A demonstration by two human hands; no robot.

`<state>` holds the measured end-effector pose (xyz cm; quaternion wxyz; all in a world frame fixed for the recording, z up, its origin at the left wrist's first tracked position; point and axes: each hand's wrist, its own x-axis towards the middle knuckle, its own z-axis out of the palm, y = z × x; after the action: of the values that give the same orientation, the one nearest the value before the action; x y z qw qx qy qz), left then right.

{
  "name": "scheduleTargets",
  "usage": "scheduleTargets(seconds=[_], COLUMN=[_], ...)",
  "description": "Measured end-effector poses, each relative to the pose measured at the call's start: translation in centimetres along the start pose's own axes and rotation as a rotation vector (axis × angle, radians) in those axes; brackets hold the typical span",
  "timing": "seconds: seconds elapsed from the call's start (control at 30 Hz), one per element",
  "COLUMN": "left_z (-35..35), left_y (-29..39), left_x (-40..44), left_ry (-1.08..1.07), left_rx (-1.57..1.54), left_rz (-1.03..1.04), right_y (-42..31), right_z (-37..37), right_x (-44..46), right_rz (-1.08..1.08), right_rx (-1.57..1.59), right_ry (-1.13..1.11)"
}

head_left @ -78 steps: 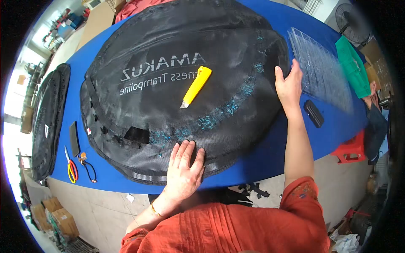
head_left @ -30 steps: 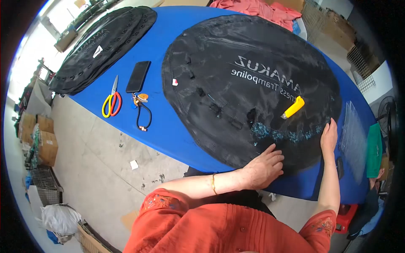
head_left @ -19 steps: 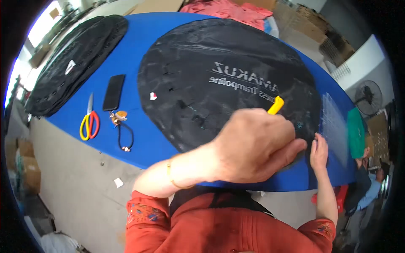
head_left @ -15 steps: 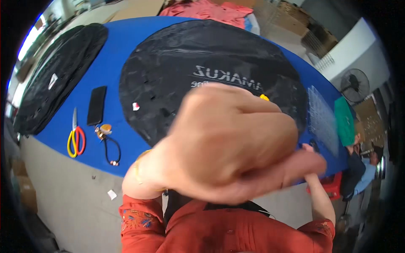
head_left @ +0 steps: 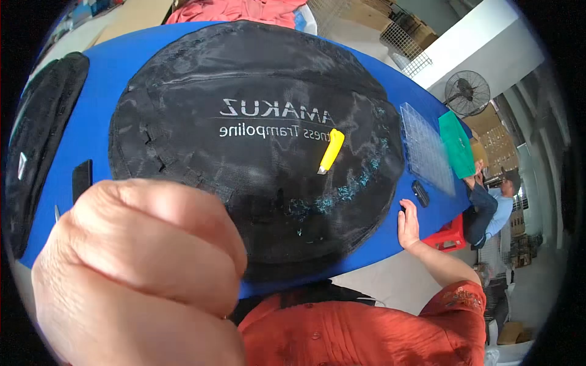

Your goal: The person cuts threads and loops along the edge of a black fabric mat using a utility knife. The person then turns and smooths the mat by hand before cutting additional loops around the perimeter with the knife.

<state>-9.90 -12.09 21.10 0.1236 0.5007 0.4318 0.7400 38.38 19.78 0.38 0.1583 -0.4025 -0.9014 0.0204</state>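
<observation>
My left hand [head_left: 137, 256] is a closed fist raised very near the camera, hiding the lower left; whatever it may hold cannot be seen. My right hand [head_left: 408, 226] lies on the blue table edge, fingers stretched out, just right of a round black trampoline mat [head_left: 256, 165]. Pale lettering on the mat reads mirrored. A yellow utility knife [head_left: 331, 151] rests on the mat, its blade end toward me. Teal thread scraps [head_left: 326, 204] are scattered over the mat's right side. Above my right hand sits a small black object [head_left: 420, 193] whose kind is unclear.
More folded black mats [head_left: 46, 134] lie at the left, beside a dark phone-like slab [head_left: 82, 178] partly behind my fist. A clear plastic grid tray [head_left: 427, 149] and green cloth [head_left: 456, 146] are at the right. A person [head_left: 497, 210] sits beyond a red stool [head_left: 448, 236], near a fan [head_left: 467, 93].
The view has shifted right, so the table's things appear farther left. My left fist has moved left and lower, uncovering the utility knife and thread scraps. My right hand now shows plainly.
</observation>
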Motion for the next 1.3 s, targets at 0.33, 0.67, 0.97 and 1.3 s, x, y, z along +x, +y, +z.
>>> scheduleTargets(seconds=[0.33, 0.67, 0.97, 1.3], left_z=[-6.3, -5.0, -1.9, -2.8], left_y=[-4.0, -4.9, -1.8, -4.8], left_x=[-4.6, -3.3, -4.4, 2.2], left_ry=[0.227, 0.417, 0.373, -0.265], left_rx=[-0.096, -0.171, -0.244, -0.322], left_rz=[-0.2, -0.349, -0.374, 0.113], right_y=[-0.4, -0.5, -0.4, -0.4], right_z=[-0.4, -0.3, -0.3, -0.2], right_x=[0.2, 0.1, 0.1, 0.1], right_rz=[0.053, 0.041, 0.021, 0.031], right_rx=[-0.039, -0.023, -0.019, -0.025], right_ry=[-0.055, -0.026, -0.011, -0.002])
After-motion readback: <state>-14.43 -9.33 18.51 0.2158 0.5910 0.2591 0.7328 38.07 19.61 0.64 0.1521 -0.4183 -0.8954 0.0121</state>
